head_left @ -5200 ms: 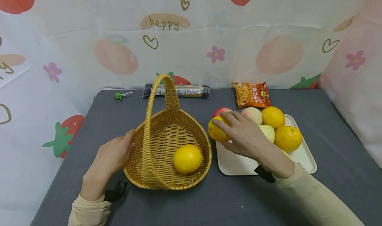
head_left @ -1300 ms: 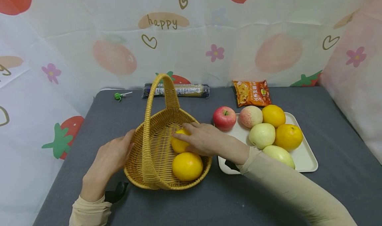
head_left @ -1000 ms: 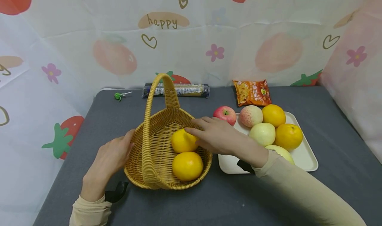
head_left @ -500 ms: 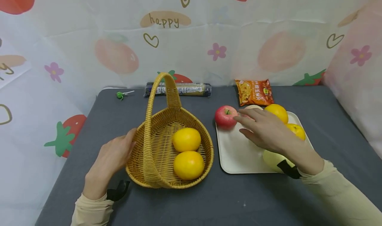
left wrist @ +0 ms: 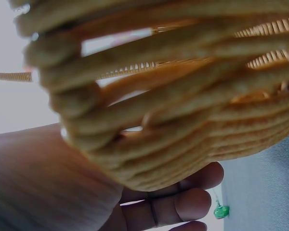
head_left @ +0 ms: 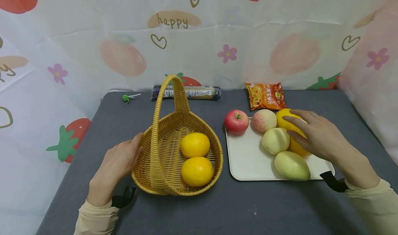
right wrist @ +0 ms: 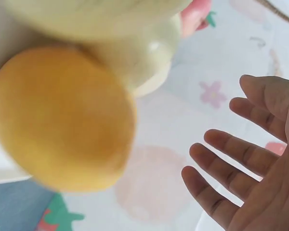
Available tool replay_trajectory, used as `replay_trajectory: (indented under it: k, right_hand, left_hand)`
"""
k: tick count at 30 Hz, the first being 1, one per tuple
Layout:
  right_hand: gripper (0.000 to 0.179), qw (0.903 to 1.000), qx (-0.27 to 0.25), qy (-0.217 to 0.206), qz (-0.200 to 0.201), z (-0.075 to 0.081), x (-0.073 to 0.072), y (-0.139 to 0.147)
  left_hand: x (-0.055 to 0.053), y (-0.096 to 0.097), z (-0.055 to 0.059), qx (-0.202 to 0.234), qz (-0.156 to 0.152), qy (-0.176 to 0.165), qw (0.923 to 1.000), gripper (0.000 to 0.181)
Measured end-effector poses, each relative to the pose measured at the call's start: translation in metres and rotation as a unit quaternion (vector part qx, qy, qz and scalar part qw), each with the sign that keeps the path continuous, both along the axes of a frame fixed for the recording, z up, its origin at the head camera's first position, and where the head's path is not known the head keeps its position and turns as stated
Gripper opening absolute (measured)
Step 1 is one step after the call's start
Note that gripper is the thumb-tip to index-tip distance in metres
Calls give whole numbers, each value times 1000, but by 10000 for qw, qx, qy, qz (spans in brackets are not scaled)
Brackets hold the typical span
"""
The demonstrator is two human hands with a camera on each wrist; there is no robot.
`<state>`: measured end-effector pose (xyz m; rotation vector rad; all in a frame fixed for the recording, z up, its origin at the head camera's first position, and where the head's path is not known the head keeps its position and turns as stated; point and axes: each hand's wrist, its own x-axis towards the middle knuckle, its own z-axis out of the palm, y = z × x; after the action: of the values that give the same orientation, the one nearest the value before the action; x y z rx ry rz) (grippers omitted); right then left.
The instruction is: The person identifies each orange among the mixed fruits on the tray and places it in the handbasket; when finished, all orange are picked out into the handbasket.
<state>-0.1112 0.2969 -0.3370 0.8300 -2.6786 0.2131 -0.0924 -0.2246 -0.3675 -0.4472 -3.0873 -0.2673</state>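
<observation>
Head view: left hand (head_left: 121,159) grips basket (head_left: 169,152); right hand (head_left: 324,140) spread near orange (head_left: 296,148); backdrop (head_left: 192,54): "happy".

Bare tray (head_left: 248,162) at near left, fruit (head_left: 275,140) crowding its right.
The handle (head_left: 156,131) of the basket (head_left: 171,152) arches between the left hand (head_left: 119,160) and the two oranges (head_left: 195,145) inside; between basket and tray runs only a narrow strip of table (head_left: 224,179).

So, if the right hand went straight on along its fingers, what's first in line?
Likely the far orange, which the right hand overlaps in the head view. Height is unclear; if it clears that, the peach looks next.
</observation>
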Motion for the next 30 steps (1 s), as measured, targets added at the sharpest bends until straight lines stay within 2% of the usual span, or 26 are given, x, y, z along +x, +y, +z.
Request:
replay_trajectory:
  k: [4, 8, 18, 21, 30]
  right_hand:
    - [54, 9974, 150, -555, -438, -4, 2, 15]
    - [55, 9885, 326, -1222, -824, -12, 5, 26]
    - [63, 9670, 584, -2178, -1189, -29, 4, 36]
    - [66, 9631, 633, -2294, -1257, -31, 4, 36]
    - [66, 9670, 614, -2142, -1239, -32, 4, 37]
  left_hand:
    - [0, 0, 0, 14, -4, 5, 10000, 37]
    - [0, 1, 0, 42, -6, -5, 10000, 37]
    - [1, 0, 0, 33, -29, 65, 10000, 35]
    - [1, 0, 0, 49, -28, 49, 10000, 34]
    - [0, 1, 0, 64, 1, 4, 10000, 34]
